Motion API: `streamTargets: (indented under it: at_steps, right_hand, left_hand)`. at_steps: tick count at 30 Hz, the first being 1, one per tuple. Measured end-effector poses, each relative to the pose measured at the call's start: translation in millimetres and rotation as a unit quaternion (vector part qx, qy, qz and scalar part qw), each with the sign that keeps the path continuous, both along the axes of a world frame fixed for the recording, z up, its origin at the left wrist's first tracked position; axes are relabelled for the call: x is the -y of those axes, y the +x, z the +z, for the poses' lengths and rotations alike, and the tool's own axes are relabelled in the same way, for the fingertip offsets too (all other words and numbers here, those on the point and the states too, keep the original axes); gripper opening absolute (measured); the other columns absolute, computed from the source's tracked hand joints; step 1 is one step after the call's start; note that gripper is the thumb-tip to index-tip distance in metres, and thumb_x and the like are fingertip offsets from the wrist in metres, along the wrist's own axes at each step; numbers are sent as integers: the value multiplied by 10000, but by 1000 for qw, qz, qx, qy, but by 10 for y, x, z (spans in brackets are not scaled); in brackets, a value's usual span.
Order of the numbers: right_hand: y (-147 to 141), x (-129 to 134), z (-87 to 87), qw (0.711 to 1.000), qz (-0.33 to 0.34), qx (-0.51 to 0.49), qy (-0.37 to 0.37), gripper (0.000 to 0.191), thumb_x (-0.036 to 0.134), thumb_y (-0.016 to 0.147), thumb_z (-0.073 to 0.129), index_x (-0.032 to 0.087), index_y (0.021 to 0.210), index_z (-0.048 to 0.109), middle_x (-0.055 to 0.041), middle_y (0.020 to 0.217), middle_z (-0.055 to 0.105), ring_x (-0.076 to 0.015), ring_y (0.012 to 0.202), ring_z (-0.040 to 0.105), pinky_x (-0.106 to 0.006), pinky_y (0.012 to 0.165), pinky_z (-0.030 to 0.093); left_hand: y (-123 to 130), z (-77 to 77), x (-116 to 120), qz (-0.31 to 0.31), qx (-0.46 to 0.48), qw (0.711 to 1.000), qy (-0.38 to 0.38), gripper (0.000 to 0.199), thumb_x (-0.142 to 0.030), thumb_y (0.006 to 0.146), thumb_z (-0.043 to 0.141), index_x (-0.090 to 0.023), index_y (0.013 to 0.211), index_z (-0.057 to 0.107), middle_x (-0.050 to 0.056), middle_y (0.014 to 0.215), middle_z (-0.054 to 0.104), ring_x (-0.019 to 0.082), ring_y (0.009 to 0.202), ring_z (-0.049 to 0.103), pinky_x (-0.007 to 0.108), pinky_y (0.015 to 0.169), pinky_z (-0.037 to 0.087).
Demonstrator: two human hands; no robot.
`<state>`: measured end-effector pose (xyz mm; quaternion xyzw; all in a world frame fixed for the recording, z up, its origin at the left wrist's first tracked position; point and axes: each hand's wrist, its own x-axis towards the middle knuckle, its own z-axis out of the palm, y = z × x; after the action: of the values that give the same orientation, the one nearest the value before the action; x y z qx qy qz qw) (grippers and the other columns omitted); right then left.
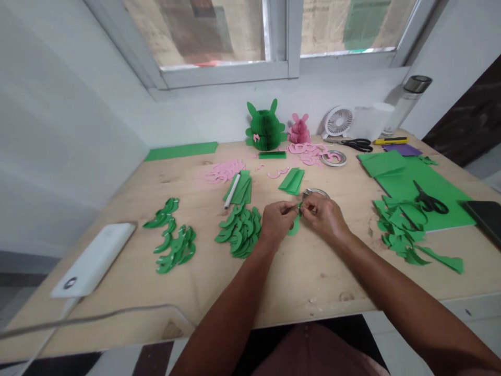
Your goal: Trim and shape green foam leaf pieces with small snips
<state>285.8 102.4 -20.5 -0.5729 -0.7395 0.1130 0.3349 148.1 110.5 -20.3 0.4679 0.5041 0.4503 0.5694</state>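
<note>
My left hand and my right hand meet over the middle of the wooden table, fingertips pinched together. Between them they hold a small curved green paper piece, whose lower end hangs below the fingers. What the fingertips do to its upper edge is too small to make out. Just behind my right hand lies a roll of tape, partly covered. To the left of my left hand is a pile of curved green paper cutouts. Folded green paper rests beyond the hands.
Green cutouts with whitish strips and a white power bank with a cable lie left. Scissors, green sheets and scraps are right. Behind stand a green paper figure, a pink one and a fan.
</note>
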Motion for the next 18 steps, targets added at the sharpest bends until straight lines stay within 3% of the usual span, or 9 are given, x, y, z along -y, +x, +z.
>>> streamTargets:
  at_steps: [10,18]
  right_hand:
    - [-15,12,6,1000,-5,6,-3,119,187,752,483,188,670,570,-20,720,584,-142,662,523,-253,612,371]
    - [-10,11,3,1000,4,4,3,126,195,742,474,185,645,553,-20,678,558,-147,635,508,-255,577,355]
  left_hand:
    - [-4,-70,-27,-1,-49,998,39,118,-211,623,603,-132,658,685,-61,434,452,36,375,331,173,386,253]
    - [16,-102,-30,7,-117,988,103,148,-184,660,560,-135,675,699,-10,533,592,86,514,511,183,480,357]
